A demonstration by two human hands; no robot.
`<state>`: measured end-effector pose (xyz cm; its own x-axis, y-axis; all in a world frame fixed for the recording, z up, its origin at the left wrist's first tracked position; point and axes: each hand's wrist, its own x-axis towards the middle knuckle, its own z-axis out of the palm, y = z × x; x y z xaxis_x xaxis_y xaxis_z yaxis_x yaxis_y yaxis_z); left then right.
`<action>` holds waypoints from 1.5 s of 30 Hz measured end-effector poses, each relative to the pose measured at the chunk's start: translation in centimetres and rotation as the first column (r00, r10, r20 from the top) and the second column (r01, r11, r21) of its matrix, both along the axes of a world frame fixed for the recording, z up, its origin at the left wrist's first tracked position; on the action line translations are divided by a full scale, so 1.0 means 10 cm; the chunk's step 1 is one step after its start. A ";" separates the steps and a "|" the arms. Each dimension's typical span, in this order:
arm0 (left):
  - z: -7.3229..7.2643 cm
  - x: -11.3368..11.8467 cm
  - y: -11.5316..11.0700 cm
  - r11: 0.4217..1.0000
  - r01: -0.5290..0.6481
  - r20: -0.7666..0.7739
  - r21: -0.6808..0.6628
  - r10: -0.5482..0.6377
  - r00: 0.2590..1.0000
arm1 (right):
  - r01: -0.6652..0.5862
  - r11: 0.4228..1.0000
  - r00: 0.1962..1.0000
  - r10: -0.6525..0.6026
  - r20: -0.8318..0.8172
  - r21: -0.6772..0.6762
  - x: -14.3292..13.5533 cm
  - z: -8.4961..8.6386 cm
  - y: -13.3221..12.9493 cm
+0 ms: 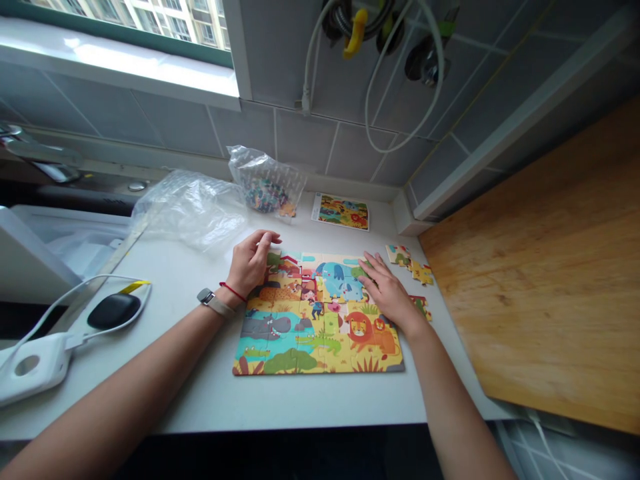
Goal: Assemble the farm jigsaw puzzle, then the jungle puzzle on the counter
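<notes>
An animal jigsaw puzzle (320, 333) lies on the white counter, most of its pieces joined. At its upper left edge rests my left hand (253, 260), fingers curled with the thumb near the index finger; whether something is between them is hidden. My right hand (385, 287) lies with fingers spread on the puzzle's upper right part, beside the blue elephants. Loose pieces (421, 272) sit to the right of that hand, and another piece (421, 307) is partly behind the right wrist. Behind the puzzle is a picture card (343, 211) showing the same scene.
A clear bag of pieces (267, 190) and a crumpled plastic bag (193, 207) lie at the back. On the left are a black oval object (114, 311), a white charger (35, 367) and its cable. A wooden board (550, 267) stands at the right.
</notes>
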<state>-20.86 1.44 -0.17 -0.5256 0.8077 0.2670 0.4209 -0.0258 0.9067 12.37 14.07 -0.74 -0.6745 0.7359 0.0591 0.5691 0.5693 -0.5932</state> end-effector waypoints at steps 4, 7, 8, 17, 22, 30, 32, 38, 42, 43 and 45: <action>-0.02 -0.01 0.01 1.000 0.003 0.072 0.000 -0.003 0.997 | -0.010 1.000 1.000 0.010 -0.011 0.017 -0.01 0.01 0.03; -0.02 0.00 0.00 0.999 0.044 0.074 -0.020 -0.042 0.996 | -0.012 0.999 0.999 0.014 -0.041 0.039 -0.01 0.01 0.05; -0.02 0.00 0.00 0.997 0.070 0.063 -0.029 -0.068 0.996 | -0.014 0.999 0.998 0.016 -0.053 0.048 -0.01 0.01 0.05; 0.02 0.04 -0.01 0.958 0.284 -0.067 -0.053 -0.287 0.956 | 0.016 1.000 0.993 -0.012 -0.119 0.026 -0.02 0.02 0.07; 0.02 0.02 0.01 0.950 0.301 -0.240 -0.085 -0.312 0.919 | 0.032 0.999 0.988 -0.031 -0.148 0.005 -0.04 0.01 0.06; 0.04 0.04 -0.02 0.960 0.277 -0.238 -0.036 -0.277 0.931 | 0.146 0.982 0.958 -0.110 -0.264 0.118 0.04 0.15 0.09; 0.05 0.04 -0.03 0.978 0.208 -0.193 0.000 -0.204 0.960 | 0.292 0.937 0.923 -0.223 -0.314 0.191 0.18 0.18 0.20; 0.03 0.02 -0.04 0.993 0.112 -0.093 0.048 -0.108 0.990 | 0.509 0.807 0.860 -0.457 -0.229 0.299 0.44 0.00 0.47; 0.03 0.02 -0.05 0.992 0.103 -0.098 0.074 -0.096 0.991 | 0.477 0.809 0.879 -0.446 -0.170 0.343 0.36 -0.11 0.49; 0.04 0.03 -0.05 0.992 0.103 -0.100 0.076 -0.095 0.990 | 0.477 0.811 0.879 -0.448 -0.163 0.339 0.34 -0.12 0.50; 0.06 0.04 -0.06 0.992 0.099 -0.113 0.081 -0.090 0.990 | 0.487 0.812 0.874 -0.456 -0.170 0.323 0.32 -0.10 0.50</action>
<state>-20.43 0.88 0.46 -0.4121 0.8240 0.3888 0.5089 -0.1458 0.8484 15.59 19.06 -1.78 -0.2316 0.8834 0.4074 0.7794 0.4191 -0.4657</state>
